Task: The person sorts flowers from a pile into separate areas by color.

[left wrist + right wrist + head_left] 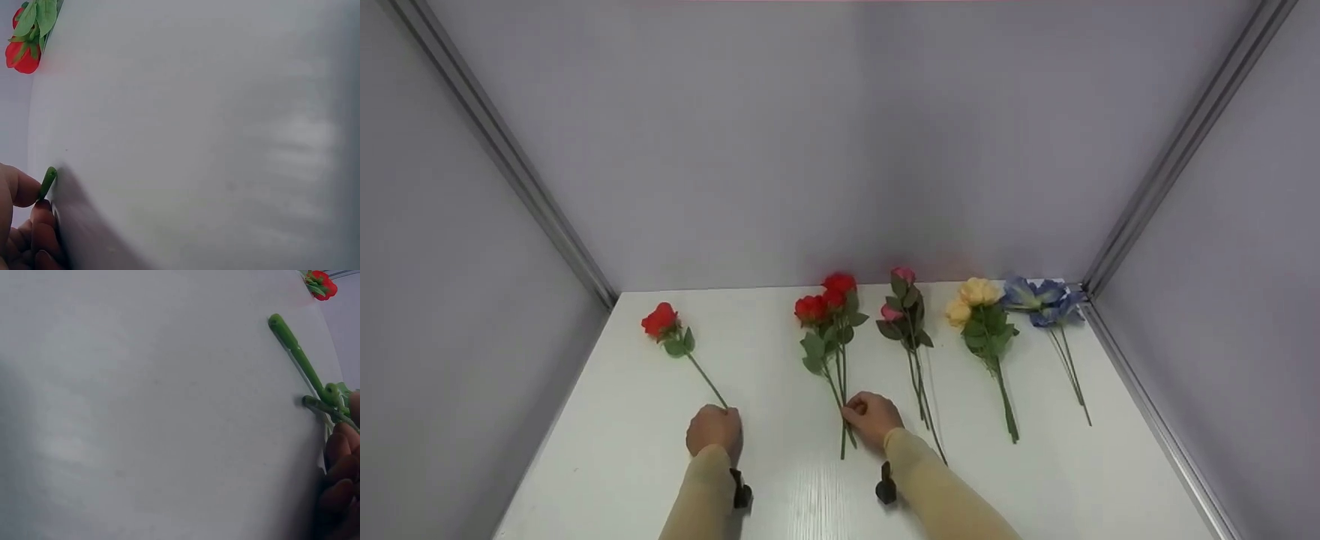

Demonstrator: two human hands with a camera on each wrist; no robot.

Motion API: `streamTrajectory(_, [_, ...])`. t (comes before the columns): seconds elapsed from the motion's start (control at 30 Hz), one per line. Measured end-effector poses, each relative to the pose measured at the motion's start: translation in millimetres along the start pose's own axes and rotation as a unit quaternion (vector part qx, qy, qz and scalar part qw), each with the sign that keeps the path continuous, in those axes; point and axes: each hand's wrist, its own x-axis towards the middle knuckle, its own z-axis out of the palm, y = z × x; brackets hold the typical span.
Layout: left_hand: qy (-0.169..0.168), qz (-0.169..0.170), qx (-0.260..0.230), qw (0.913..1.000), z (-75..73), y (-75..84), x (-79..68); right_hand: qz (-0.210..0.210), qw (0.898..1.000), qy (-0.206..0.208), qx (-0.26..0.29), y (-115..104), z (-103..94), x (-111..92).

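On the left of the table, my left hand (714,427) pinches the stem end of a single red rose (661,321), whose bloom points away to the upper left. The left wrist view shows the green stem tip (49,181) poking out between thumb and finger. My right hand (874,417) pinches a stem in the cluster of red roses (811,309) at the middle. Their stems cross close to the fingertips. In the right wrist view, green stem ends (289,338) reach past the fingers (340,449); how many stems they hold is hidden.
Right of the red roses lie dark pink roses (903,275), yellow flowers (979,291) with a thick stem bundle, and blue flowers (1039,300) at the far right. Grey panels (840,150) wall in the white table (607,450) at the back and both sides.
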Motion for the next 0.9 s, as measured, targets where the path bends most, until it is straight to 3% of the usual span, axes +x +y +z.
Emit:
streamTrajectory(0.4, [-0.018, 0.012, -0.008, 0.9997, -8.3, -1.6, -6.4, 0.006, 0.999, -0.007, 0.045, 0.2, -5.7, -4.0])
streamTrajectory(0.6, [-0.03, 0.004, -0.064, 0.9975, -15.5, -0.5, -10.1, 0.012, 0.998, 0.001, 0.062, 2.4, -8.1, -1.2])
streamTrajectory(0.73, [-0.056, -0.017, -0.124, 0.9905, -15.7, 2.5, -13.4, 0.011, 0.997, 0.006, 0.075, 4.0, -8.5, 0.7])
streamTrajectory(0.9, [-0.073, -0.013, -0.171, 0.9824, -12.7, 13.0, -16.7, 0.016, 0.997, 0.004, 0.08, 5.4, -8.5, 0.3])
